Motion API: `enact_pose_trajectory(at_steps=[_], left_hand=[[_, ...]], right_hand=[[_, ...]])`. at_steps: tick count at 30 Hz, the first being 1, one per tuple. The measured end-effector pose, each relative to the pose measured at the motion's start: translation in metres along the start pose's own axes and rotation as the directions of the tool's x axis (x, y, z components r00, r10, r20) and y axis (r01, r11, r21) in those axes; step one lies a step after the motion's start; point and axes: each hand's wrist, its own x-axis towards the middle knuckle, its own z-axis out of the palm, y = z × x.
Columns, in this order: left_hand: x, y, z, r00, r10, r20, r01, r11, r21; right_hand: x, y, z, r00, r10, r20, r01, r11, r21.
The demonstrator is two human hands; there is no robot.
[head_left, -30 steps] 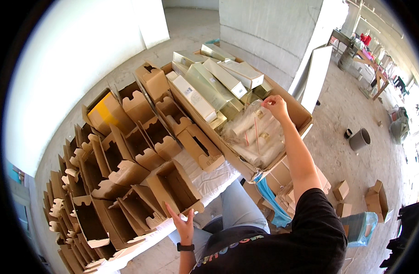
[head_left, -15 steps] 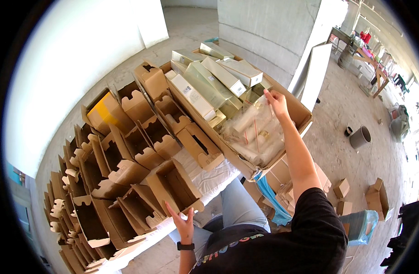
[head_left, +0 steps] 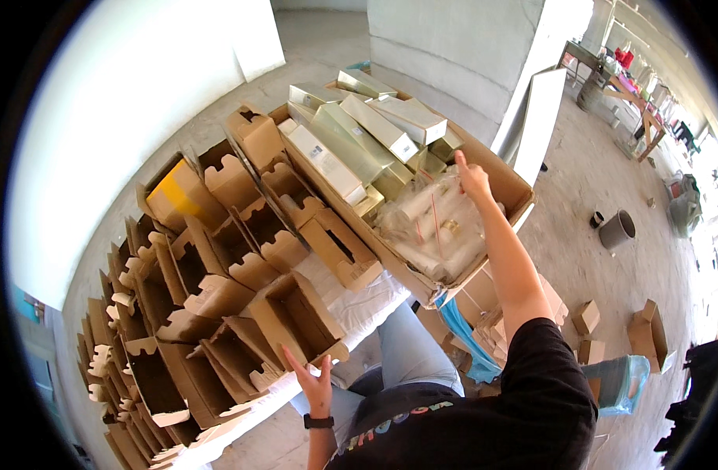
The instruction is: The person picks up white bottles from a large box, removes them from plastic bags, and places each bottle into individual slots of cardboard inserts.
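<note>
Head view: large open brown cardboard carton (head_left: 509, 182) on the white-covered table (head_left: 359, 301), packed with long pale boxes (head_left: 351, 141) and a clear plastic bag of white tubes (head_left: 437, 227). Right hand (head_left: 472, 176) over the carton – fingers pinching the bag's top. Left hand (head_left: 316, 384) spread open, touching a small folded brown box (head_left: 296, 317) left of the carton.

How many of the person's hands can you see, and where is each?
2. The right hand reaches into the large carton, at the clear plastic bag. The left hand touches an open cardboard box at the table's near edge.
</note>
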Motion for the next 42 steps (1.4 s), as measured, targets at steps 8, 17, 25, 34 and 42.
enact_pose_trajectory(at_steps=[8, 17, 25, 34, 42], left_hand=[[-0.001, 0.003, 0.001, 1.000, -0.012, -0.020, 0.011, 1.000, -0.025], [0.003, 0.002, 0.002, 1.000, 0.020, -0.006, -0.020, 0.999, -0.028], [0.002, -0.003, 0.000, 1.000, 0.008, -0.006, -0.008, 1.000, 0.015], [0.002, 0.001, 0.001, 1.000, 0.016, 0.004, -0.016, 1.000, -0.021], [0.002, 0.003, 0.000, 0.999, 0.033, 0.006, -0.033, 0.999, 0.043]], right_hand=[[0.009, 0.011, 0.009, 0.972, -0.068, 0.225, 0.019, 0.977, 0.213], [-0.009, 0.009, -0.039, 0.902, -0.340, 0.266, -0.204, 0.206, 0.957], [-0.039, -0.002, -0.046, 0.987, -0.079, 0.141, -0.120, 0.227, 0.967], [-0.054, 0.010, -0.024, 0.974, -0.154, 0.164, 0.197, 0.936, -0.293], [-0.082, 0.005, -0.027, 0.855, -0.411, -0.315, 0.373, 0.911, -0.177]])
